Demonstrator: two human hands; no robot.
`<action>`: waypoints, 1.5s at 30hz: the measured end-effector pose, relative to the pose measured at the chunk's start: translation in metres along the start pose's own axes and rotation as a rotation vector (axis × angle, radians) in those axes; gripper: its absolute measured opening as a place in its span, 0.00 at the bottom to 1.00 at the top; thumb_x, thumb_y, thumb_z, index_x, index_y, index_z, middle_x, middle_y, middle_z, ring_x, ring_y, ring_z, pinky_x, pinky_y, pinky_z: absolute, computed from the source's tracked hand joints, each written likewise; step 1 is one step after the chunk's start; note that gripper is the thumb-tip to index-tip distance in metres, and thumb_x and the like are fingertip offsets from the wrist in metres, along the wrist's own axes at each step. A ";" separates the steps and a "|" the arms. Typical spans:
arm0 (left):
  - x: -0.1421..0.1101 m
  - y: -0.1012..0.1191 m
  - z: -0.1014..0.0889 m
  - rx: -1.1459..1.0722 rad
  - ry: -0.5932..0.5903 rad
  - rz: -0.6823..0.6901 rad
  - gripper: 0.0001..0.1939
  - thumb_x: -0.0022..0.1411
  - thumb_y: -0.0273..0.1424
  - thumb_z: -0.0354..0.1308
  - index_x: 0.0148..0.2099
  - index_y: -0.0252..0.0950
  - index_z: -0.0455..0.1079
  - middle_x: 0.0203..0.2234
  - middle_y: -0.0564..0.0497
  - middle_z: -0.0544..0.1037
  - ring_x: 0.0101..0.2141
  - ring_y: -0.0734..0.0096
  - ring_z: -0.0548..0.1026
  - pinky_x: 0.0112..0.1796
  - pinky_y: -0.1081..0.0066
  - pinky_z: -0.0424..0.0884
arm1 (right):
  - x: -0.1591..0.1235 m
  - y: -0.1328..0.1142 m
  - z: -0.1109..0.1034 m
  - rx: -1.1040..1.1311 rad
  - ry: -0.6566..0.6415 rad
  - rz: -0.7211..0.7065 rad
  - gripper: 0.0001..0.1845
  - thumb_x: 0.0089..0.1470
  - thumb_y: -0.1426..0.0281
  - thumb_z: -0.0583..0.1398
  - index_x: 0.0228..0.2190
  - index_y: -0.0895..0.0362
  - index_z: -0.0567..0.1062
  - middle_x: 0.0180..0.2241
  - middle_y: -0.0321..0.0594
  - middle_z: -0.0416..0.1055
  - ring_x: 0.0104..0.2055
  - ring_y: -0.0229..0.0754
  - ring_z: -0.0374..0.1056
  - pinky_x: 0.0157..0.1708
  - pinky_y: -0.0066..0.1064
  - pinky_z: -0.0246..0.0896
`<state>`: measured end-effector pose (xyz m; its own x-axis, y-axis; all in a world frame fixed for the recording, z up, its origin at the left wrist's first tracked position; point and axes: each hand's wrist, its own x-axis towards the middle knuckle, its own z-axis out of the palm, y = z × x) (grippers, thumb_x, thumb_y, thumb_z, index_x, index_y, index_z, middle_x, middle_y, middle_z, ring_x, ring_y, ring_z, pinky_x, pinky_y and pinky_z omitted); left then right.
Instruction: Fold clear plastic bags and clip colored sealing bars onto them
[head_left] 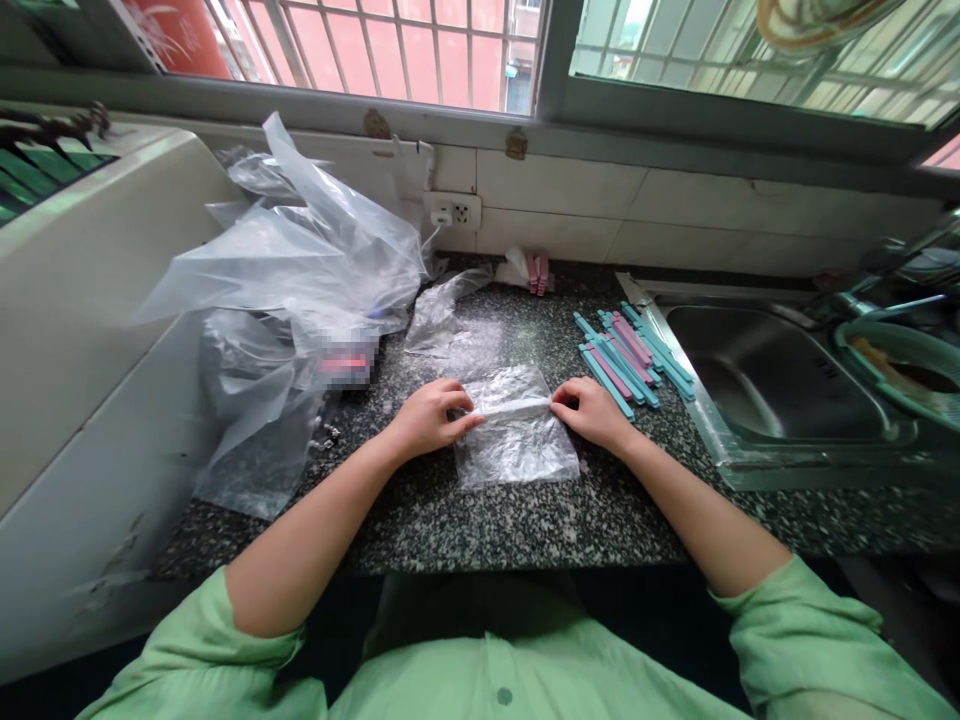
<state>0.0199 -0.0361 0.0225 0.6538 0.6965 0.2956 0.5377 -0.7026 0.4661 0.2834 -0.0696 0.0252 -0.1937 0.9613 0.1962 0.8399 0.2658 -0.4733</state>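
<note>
Left hand [431, 418] and right hand [594, 412] apart, each pinching one end of the pale fold [517, 408] across the clear plastic bag [517, 452], which lies on the desk [465, 530] between them. Blue and pink sticks [607, 382] piled just beyond the right hand

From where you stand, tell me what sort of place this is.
Most likely a kitchen, perhaps a home one: a metal sink is set into the speckled counter, and a tiled wall runs behind them.
</note>
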 end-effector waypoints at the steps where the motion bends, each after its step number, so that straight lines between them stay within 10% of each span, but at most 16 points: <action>1: 0.000 0.001 0.000 -0.017 0.046 -0.016 0.12 0.57 0.39 0.53 0.30 0.35 0.71 0.29 0.47 0.72 0.33 0.67 0.71 0.35 0.68 0.67 | 0.000 -0.001 -0.001 0.027 0.009 -0.034 0.04 0.46 0.74 0.59 0.22 0.57 0.71 0.25 0.38 0.70 0.31 0.40 0.63 0.33 0.32 0.57; 6: 0.018 0.000 -0.001 -0.107 0.255 -0.067 0.12 0.57 0.35 0.53 0.41 0.36 0.69 0.39 0.45 0.72 0.42 0.64 0.70 0.44 0.63 0.66 | 0.001 -0.008 -0.009 0.167 0.027 -0.144 0.03 0.47 0.76 0.57 0.25 0.57 0.70 0.26 0.38 0.70 0.32 0.39 0.64 0.33 0.31 0.58; 20: 0.033 0.056 0.008 -0.068 0.290 -0.024 0.18 0.53 0.37 0.58 0.45 0.36 0.64 0.42 0.44 0.72 0.45 0.59 0.68 0.46 0.57 0.64 | 0.013 -0.038 -0.026 0.456 0.102 -0.250 0.14 0.50 0.72 0.58 0.41 0.55 0.66 0.30 0.35 0.69 0.33 0.37 0.67 0.36 0.32 0.62; 30: 0.027 0.056 -0.012 -0.571 0.155 -0.095 0.12 0.58 0.34 0.51 0.24 0.34 0.64 0.18 0.56 0.65 0.22 0.78 0.63 0.26 0.74 0.60 | 0.027 -0.073 -0.043 0.387 0.119 -0.403 0.14 0.50 0.68 0.59 0.42 0.53 0.69 0.32 0.37 0.70 0.37 0.39 0.66 0.43 0.36 0.61; 37: 0.021 0.051 -0.026 -0.869 0.141 -0.213 0.13 0.54 0.37 0.54 0.24 0.33 0.63 0.17 0.57 0.63 0.21 0.79 0.61 0.23 0.75 0.59 | 0.034 -0.059 -0.045 0.591 -0.160 -0.223 0.26 0.46 0.58 0.61 0.46 0.54 0.67 0.45 0.43 0.69 0.48 0.44 0.64 0.47 0.39 0.58; 45: 0.023 0.049 -0.027 -0.932 0.230 -0.220 0.11 0.51 0.37 0.57 0.28 0.33 0.66 0.21 0.54 0.68 0.23 0.78 0.64 0.25 0.75 0.62 | 0.031 -0.062 -0.035 0.730 -0.208 0.015 0.14 0.44 0.61 0.62 0.28 0.59 0.71 0.26 0.36 0.69 0.27 0.34 0.63 0.27 0.27 0.58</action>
<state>0.0468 -0.0504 0.0750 0.4165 0.8790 0.2322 -0.0642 -0.2264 0.9719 0.2428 -0.0587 0.0910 -0.3375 0.9398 0.0531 0.3081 0.1635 -0.9372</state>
